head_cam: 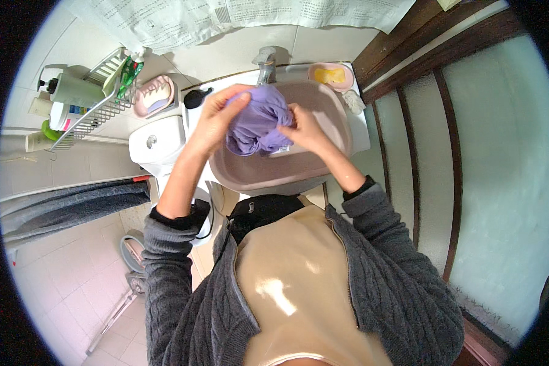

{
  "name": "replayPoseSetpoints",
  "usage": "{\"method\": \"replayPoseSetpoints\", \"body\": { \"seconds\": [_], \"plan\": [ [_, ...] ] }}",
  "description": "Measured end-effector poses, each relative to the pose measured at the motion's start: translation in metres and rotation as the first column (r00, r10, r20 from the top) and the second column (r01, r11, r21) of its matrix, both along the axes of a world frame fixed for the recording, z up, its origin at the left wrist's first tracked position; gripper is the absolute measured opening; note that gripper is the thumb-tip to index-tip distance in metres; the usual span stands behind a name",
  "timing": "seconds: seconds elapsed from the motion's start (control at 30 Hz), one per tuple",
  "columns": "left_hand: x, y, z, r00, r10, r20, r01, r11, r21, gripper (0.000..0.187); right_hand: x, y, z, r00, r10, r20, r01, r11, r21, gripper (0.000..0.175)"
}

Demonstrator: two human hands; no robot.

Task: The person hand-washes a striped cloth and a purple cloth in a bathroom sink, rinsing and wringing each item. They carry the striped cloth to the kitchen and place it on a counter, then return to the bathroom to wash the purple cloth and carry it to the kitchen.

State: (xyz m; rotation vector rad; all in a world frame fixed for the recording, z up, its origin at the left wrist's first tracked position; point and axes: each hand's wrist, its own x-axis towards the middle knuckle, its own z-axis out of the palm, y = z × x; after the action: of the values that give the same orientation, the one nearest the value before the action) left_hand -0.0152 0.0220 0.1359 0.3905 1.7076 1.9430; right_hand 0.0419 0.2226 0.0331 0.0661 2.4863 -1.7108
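A bunched purple cloth garment (258, 119) is held up over the pink washbasin (274, 176), below the metal tap (266, 66). My left hand (220, 114) grips its upper left edge between thumb and fingers. At the garment's right side, my right hand (304, 128) pinches a fold. The folds hide some of my fingertips. A small part of a white tag with writing shows under the cloth near my right hand.
A pink soap dish (350, 82) with yellow soap and a crumpled pale scrubber (353, 102) sit at the basin's right. To the left are a black object (196, 98), another soap dish (139, 110), a toilet tank (158, 142) and a wire rack (84, 123) of bottles. Glazed panels (432, 137) stand right.
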Motion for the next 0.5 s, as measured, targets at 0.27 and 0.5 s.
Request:
{"method": "replayPoseSetpoints", "body": {
  "seconds": [0.27, 0.5],
  "plan": [
    [0.004, -0.039, 0.089, 0.885, 0.272, -0.377, -0.269, 0.961, 0.063, 0.031, 0.000, 0.010, 0.118, 0.972, -0.179, -0.154, 0.012, 0.690, -0.724, 0.023],
    [-0.005, 0.009, -0.005, 0.772, -0.094, -0.628, -0.164, 0.925, -0.341, 0.054, -0.014, -0.034, 0.117, 0.982, -0.065, -0.178, -0.023, 0.893, -0.449, 0.024]
  ]
}}
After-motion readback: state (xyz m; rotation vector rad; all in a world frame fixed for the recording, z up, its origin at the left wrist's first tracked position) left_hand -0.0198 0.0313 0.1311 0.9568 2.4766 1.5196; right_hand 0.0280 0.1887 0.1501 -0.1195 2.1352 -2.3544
